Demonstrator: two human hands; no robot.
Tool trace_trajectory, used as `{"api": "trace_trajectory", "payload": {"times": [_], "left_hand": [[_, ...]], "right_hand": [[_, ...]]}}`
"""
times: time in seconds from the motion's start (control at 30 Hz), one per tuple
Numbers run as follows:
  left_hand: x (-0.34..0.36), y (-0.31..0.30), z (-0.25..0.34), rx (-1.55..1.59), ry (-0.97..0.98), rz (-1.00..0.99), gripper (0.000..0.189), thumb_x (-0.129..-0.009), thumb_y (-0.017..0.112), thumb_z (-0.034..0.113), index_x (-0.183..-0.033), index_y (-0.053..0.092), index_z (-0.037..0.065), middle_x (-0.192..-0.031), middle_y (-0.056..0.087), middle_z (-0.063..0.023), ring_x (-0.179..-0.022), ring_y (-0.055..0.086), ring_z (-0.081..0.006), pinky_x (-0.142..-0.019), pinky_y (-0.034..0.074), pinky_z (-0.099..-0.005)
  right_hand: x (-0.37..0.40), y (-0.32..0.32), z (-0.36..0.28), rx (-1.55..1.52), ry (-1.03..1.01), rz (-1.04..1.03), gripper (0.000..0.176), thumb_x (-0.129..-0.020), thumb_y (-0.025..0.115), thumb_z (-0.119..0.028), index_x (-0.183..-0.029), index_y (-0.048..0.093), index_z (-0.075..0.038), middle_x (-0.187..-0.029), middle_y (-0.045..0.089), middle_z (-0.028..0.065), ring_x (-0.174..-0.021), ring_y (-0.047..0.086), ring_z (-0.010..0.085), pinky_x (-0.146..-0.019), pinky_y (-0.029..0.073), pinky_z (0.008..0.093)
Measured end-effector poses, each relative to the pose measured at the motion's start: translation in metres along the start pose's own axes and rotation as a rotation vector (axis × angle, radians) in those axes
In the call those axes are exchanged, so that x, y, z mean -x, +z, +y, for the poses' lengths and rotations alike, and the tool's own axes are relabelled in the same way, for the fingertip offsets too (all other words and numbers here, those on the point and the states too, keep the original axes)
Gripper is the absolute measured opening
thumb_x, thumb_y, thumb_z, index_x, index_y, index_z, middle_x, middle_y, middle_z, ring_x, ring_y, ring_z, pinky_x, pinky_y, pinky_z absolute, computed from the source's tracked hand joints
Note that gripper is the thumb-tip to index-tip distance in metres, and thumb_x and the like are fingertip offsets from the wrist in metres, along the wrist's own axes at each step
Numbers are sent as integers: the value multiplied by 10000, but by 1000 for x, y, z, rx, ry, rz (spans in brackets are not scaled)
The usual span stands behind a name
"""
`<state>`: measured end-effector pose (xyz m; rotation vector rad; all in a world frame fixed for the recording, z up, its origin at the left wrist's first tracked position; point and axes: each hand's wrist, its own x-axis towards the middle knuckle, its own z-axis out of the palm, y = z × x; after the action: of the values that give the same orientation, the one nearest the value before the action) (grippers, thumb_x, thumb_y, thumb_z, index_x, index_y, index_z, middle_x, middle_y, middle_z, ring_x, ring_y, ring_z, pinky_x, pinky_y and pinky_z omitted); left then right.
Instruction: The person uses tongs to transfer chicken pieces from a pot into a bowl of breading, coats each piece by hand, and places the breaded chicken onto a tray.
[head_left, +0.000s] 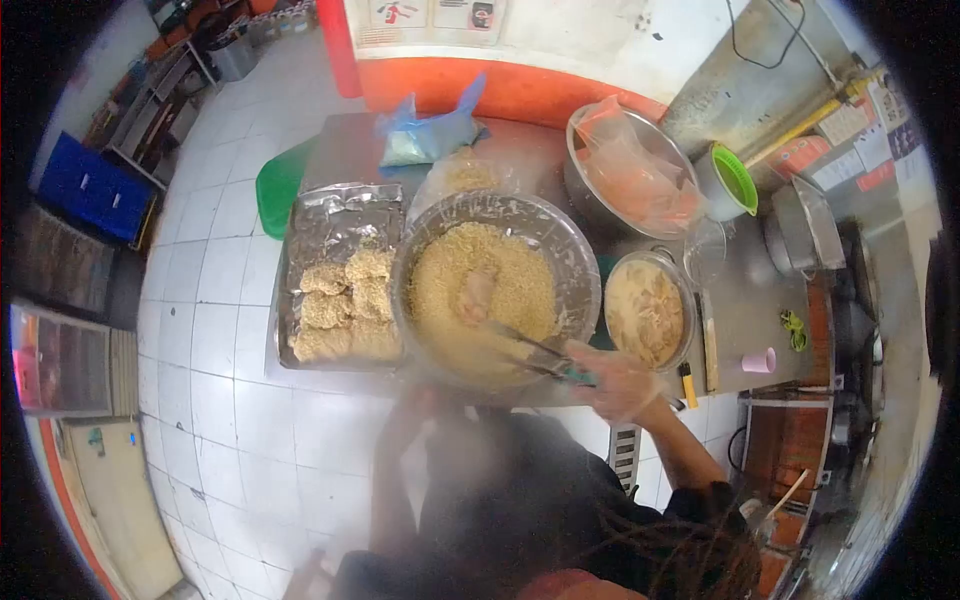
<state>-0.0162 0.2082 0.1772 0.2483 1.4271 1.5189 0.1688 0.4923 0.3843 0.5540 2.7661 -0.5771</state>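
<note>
My right hand [612, 383], in a clear plastic glove, is closed around a pair of metal tongs [535, 352]. The tongs reach into a wide metal bowl [588, 275] of pale, coarse breading [512, 262]. Near their tips a raw piece of meat [474, 298], probably chicken, rests on the breading. My left hand [418, 405] is low at the bowl's near rim, blurred and partly hidden by a hazy patch. Left of the bowl stands a metal tray [345, 215] with several breaded pieces [325, 310] in its near half. On the right sits a bowl of meat in milky liquid [645, 310].
A large metal bowl [575, 165] with orange plastic bags stands at the back right, beside a white bucket with a green strainer [737, 180]. A blue plastic bag [430, 135] lies at the back. A pink cup [760, 361] and a yellow-handled tool [687, 384] are near the front edge.
</note>
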Motion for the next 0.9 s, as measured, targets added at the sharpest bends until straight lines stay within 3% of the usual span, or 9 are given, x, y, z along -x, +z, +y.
{"api": "trace_trajectory", "payload": {"times": [0.07,0.2,0.37,0.57,0.63,0.7,0.77,0.83,0.9], "left_hand": [[-8,12,2,27,70,85,407,-970,476,402,-1141,536,37,-1133,591,-90,-1078,582,-226,-891,466,-366],[-17,42,7,144,118,190,238,-983,487,279,-1101,528,76,-1120,573,-46,-1062,552,-185,-881,469,-387],[-38,36,-30,147,121,224,197,-984,485,201,-1137,530,85,-1140,572,-23,-1095,526,-170,-925,452,-392],[-51,35,-80,-62,107,233,259,-986,477,182,-1208,508,54,-1185,567,-54,-1110,528,-187,-949,443,-389],[-51,42,-84,-79,152,244,260,-988,472,182,-1204,505,41,-1182,569,-63,-1099,536,-191,-954,441,-393],[-44,55,-75,-103,213,251,259,-990,468,187,-1195,503,33,-1177,571,-70,-1087,544,-195,-956,441,-396],[-30,67,-61,-126,255,249,262,-992,465,195,-1192,499,29,-1174,572,-74,-1080,549,-197,-953,442,-396],[-18,82,-43,-37,265,240,266,-994,462,202,-1191,494,27,-1173,573,-75,-1080,550,-198,-951,443,-394],[-23,88,-42,85,215,259,273,-995,459,207,-1199,486,28,-1175,572,-74,-1083,550,-197,-948,445,-390]], "right_hand": [[17,-23,14,-165,149,6,565,-810,651,-341,-1297,507,-91,-988,664,128,-908,639,277,-769,513,368],[51,-22,102,-260,434,371,524,-777,668,-322,-1243,531,-125,-992,650,184,-919,639,312,-768,511,417],[28,-10,144,86,789,245,620,-771,688,-349,-1304,480,-110,-1161,596,199,-1044,584,363,-859,475,433],[-19,8,122,178,349,477,572,-808,627,-294,-1308,459,-71,-1208,553,236,-1133,520,398,-936,427,452],[-57,-23,22,46,294,247,585,-828,599,-299,-1338,439,-60,-1268,516,242,-1203,470,395,-1015,375,423],[-104,47,24,41,-49,259,638,-810,610,-425,-1257,459,5,-1240,520,247,-1169,500,371,-994,377,422],[-144,51,-24,72,82,-129,817,-775,611,-559,-1271,462,74,-1300,489,259,-1207,485,357,-1022,357,407],[-170,83,-31,64,178,-383,800,-773,581,-614,-1148,567,93,-1201,555,291,-1143,533,388,-970,415,416],[-172,95,-35,80,149,-351,787,-742,610,-619,-1089,603,88,-1114,601,282,-1080,572,386,-930,440,419]]}}
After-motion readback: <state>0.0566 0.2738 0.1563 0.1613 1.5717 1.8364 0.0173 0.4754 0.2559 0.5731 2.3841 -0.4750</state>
